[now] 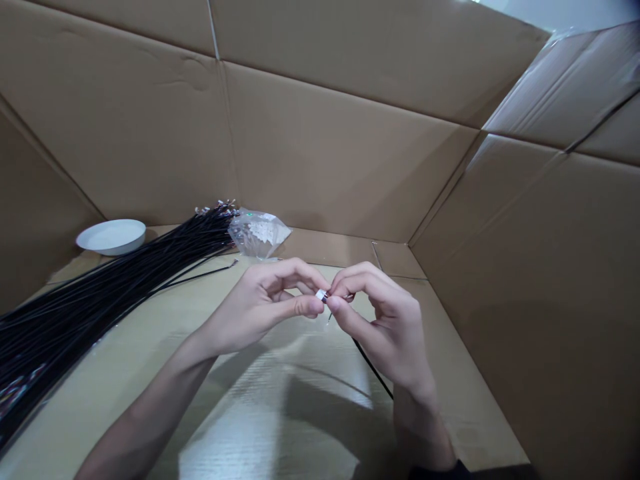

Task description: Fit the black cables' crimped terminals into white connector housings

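Between the thumb and fingertips of my left hand (273, 297) is a small white connector housing (321, 294). My right hand (377, 313) pinches the thin wire ends of a black cable (373, 367) right at the housing, so the two hands nearly touch. The black cable runs down from under my right hand toward its wrist. One thin dark wire end pokes out below the fingertips. How deep the wires sit in the housing is hidden by the fingers.
A thick bundle of black cables (125, 287) with stripped coloured ends lies along the left. A clear plastic bag (259, 233) of white connector pieces rests at its far end. Behind the bundle stands a white shallow dish (111, 237). Cardboard walls (350, 147) enclose the table (240, 400).
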The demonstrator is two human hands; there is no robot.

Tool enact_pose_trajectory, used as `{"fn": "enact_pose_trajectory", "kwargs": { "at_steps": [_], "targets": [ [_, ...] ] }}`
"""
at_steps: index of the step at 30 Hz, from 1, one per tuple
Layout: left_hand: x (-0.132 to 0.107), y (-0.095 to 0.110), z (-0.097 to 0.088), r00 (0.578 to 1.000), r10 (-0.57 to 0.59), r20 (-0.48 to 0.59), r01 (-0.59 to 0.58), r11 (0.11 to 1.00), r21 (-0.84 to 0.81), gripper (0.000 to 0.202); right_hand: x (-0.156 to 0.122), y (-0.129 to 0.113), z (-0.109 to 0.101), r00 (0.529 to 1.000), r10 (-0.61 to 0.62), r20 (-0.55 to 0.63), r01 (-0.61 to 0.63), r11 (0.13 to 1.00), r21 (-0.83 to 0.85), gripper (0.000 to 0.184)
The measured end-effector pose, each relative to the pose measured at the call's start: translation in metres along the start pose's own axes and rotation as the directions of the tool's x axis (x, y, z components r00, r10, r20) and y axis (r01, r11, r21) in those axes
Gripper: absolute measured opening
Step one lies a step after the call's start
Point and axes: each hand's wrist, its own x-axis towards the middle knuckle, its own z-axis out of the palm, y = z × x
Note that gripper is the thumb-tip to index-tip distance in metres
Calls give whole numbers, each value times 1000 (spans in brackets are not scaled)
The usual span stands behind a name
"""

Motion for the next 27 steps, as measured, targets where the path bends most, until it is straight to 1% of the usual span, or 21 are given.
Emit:
{"fn": "enact_pose_trajectory", "kwargs": {
  "at_steps": [3,6,8,11,16,21,24,27],
  "targets": [
    [3,-3,5,998,-42,-36,37,989,-146,9,-2,-3,-2,1000,-5,-15,4,997,-71,9],
    [5,-10,7,997,-76,-9,72,965,-251,15,-4,-7,-5,999,-10,-35,4,984,-176,11],
    [7,-16,8,996,-90,19,92,953,-289,18,-4,-10,-7,1000,1,-14,-3,980,-200,12],
    [10,-24,8,994,-102,38,109,943,-315,18,-4,-14,-10,999,19,33,-13,982,-190,15],
    [13,-34,9,993,-93,72,114,918,-379,19,-2,-13,-14,997,24,80,-9,982,-187,13],
    [14,-41,9,993,-95,67,113,921,-373,18,-1,-10,-16,998,6,69,9,978,-209,8],
    [14,-42,9,993,-97,64,114,923,-367,18,-1,-10,-16,997,5,71,11,976,-218,6],
    [14,-41,11,992,-98,84,124,908,-399,17,-1,-10,-17,997,-3,80,20,977,-212,6]
  ]
}}
